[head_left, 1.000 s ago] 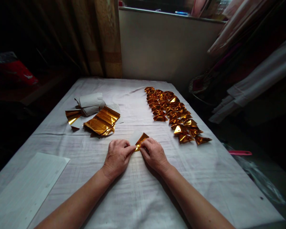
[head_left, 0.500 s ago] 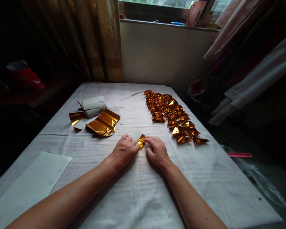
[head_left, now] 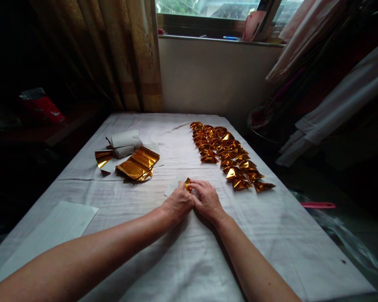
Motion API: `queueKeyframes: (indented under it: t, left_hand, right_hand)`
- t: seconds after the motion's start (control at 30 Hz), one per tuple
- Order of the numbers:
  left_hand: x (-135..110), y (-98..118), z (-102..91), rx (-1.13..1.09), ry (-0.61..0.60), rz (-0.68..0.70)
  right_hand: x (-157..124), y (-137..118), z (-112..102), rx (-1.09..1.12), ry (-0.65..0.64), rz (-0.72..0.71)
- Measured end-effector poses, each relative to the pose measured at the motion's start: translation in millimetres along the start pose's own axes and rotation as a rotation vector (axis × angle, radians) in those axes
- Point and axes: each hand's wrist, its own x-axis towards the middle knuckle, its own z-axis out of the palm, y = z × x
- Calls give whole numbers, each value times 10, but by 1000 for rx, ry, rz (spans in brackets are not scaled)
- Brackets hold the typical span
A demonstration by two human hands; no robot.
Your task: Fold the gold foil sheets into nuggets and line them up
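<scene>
My left hand (head_left: 177, 204) and my right hand (head_left: 206, 200) meet at the middle of the white-covered table (head_left: 182, 260). Both pinch one small gold foil paper (head_left: 187, 183) with a white back; only its top corner shows above the fingers. The hands touch each other and press the paper down on the cloth. To the right of them lies a long row of several folded gold pieces (head_left: 228, 153). Left of the hands a stack of flat gold sheets (head_left: 138, 163) rests on the cloth.
A white paper bundle (head_left: 124, 142) and a loose gold sheet (head_left: 102, 158) lie behind the stack. A white paper sheet (head_left: 59, 224) sits near the left edge. Curtains (head_left: 129, 54) and a window sill (head_left: 220, 38) stand beyond the table. A pink object (head_left: 318, 205) lies off the right edge.
My hands have closed together over the gold paper, and less of it shows now. The view has tilted up slightly, showing more of the window.
</scene>
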Motion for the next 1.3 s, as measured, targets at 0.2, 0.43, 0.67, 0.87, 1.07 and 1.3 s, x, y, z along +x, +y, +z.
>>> queueKeyframes:
  t: [0.2,0.43,0.67,0.87,1.07,1.3]
  left_hand:
    - [-152,-61,17,2,36,-30]
    - [-607,-373,119,-41,239,-51]
    - [-800,-219,177,-364,266,-234]
    - [-898,-115,169,-442,288,-245]
    - [-923,-88,196,-426,289,-258]
    - [-917,-75,171,-465,293,-267]
  right_hand:
    - [-4,-14,-38,-91,2,-64]
    - [-26,-54,-111,-218,-41,-282]
    - [-82,-204,-92,-62,-156,-399]
    - [-80,-112,-86,80,-128,-227]
    - [-61,-169,-10,46,-67,-69]
    - [-44,-232,44,-38,-47,-18]
